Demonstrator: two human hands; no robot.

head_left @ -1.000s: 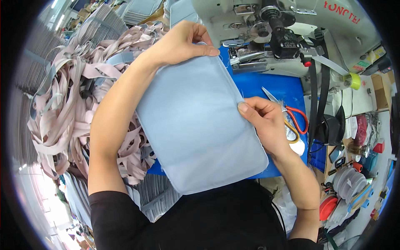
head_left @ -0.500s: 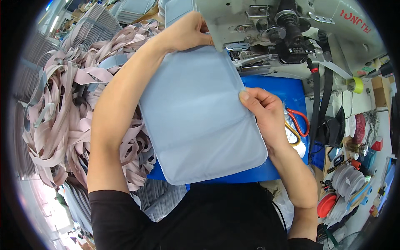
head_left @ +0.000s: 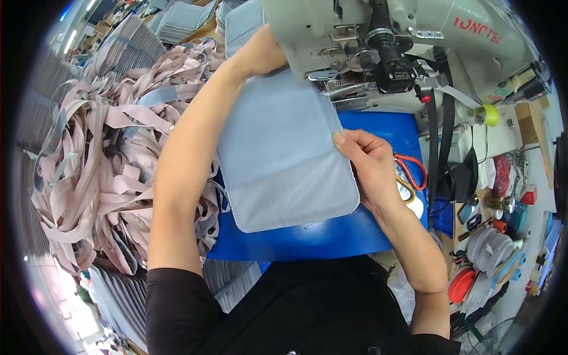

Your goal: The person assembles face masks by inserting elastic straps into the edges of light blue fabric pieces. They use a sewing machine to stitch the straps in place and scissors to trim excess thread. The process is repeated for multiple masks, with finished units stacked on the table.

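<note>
A light blue-grey fabric panel [head_left: 278, 148] with rounded corners lies on a blue work surface [head_left: 307, 242], partly under the head of a sewing machine [head_left: 331, 35]. My right hand [head_left: 373, 160] pinches the panel's right edge between thumb and fingers, palm turned inward. At the far end of the panel, my left hand [head_left: 263, 52] rests by the machine; its fingers are hidden behind the machine head. A faint crease crosses the panel, and its lower part looks thinner and slightly see-through.
Scissors [head_left: 412, 173] with red and yellow handles lie right of my right hand. Tangled pink and grey fabric strips [head_left: 106, 171] pile up on the left. Stacked grey panels [head_left: 127, 44] stand behind them. A grey panel [head_left: 243, 26] lies beyond my left hand. Spools and tools crowd the right.
The panel has moved away from me toward the machine, and my hands have gone with it. More of the blue surface shows at the near side. My left fingers have passed behind the machine head.
</note>
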